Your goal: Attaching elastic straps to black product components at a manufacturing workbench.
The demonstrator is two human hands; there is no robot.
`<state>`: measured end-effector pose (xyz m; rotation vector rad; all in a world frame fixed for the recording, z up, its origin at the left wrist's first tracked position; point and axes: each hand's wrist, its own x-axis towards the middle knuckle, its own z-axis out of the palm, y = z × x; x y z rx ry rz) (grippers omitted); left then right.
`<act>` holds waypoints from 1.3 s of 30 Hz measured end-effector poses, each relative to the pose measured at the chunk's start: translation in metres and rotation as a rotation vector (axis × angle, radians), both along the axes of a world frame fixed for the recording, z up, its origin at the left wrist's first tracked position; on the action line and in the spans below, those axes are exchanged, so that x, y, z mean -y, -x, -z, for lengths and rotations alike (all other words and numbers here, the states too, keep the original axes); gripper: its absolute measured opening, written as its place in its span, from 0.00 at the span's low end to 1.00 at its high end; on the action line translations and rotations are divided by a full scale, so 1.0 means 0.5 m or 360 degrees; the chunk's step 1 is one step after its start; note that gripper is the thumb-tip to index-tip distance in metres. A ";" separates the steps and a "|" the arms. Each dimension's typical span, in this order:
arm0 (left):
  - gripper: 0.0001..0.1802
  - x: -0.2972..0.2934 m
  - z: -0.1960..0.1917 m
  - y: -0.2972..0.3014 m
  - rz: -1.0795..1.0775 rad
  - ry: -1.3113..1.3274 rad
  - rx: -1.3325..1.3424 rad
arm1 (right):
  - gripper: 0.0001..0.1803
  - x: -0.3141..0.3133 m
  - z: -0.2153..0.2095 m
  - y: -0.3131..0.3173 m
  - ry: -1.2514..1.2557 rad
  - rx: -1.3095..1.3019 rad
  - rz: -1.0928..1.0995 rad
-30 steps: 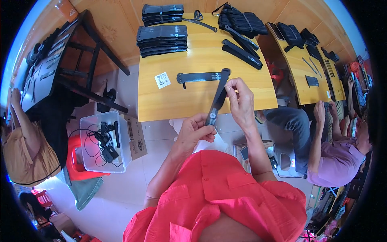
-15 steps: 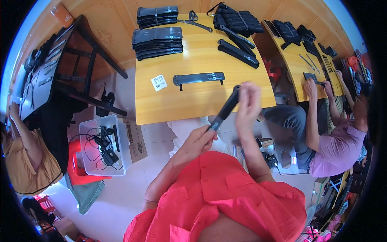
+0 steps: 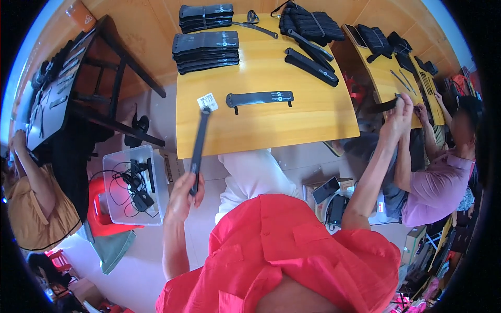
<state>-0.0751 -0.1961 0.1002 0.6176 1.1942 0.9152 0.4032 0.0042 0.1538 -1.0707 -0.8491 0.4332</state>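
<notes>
My left hand (image 3: 180, 199) is closed around the lower end of a long black strap (image 3: 199, 143), which stands up over the table's near-left edge. The strap's far end overlaps a white label sticker (image 3: 206, 101). Stretched out to the right, my right hand (image 3: 396, 122) is closed on a dark strip (image 3: 385, 106) that juts leftward. That hand overlaps a co-worker's arm, so its grip is partly hidden. Between my hands, a flat black band (image 3: 260, 98) with white print and two short tabs lies on the yellow table (image 3: 271, 128).
Stacked black bands (image 3: 205, 52) are at the table's back left. Bundled black straps (image 3: 310, 27) and loose folded ones (image 3: 311, 68) are at the back right. A clear bin (image 3: 160, 203) with cables stands on the floor at left. A co-worker in pink (image 3: 436, 180) sits at right, another in brown (image 3: 44, 208) at left.
My hands have moved apart. The left went left with the black strap, now upright; the right swung far right, away from it, and shows a dark strip.
</notes>
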 end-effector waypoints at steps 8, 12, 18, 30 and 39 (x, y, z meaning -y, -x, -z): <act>0.29 -0.129 0.106 -0.028 -0.0371 0.0172 -0.0254 | 0.08 0.057 -0.059 0.132 0.0118 0.0456 -0.0408; 0.34 -0.123 0.148 -0.027 -0.0266 0.0268 -0.0696 | 0.08 0.073 -0.057 0.131 0.0173 0.0466 -0.0564; 0.36 -0.109 0.126 -0.023 -0.0129 0.0289 -0.1552 | 0.09 0.096 -0.048 0.133 0.0411 0.0527 -0.0785; 0.16 -0.157 -0.065 -0.213 0.0147 -0.1190 -0.0563 | 0.10 0.163 -0.091 0.333 0.0139 0.1386 -0.1966; 0.10 -0.152 -0.044 -0.174 0.0872 -0.0386 0.0026 | 0.09 0.134 -0.019 0.261 0.0366 0.0959 -0.1801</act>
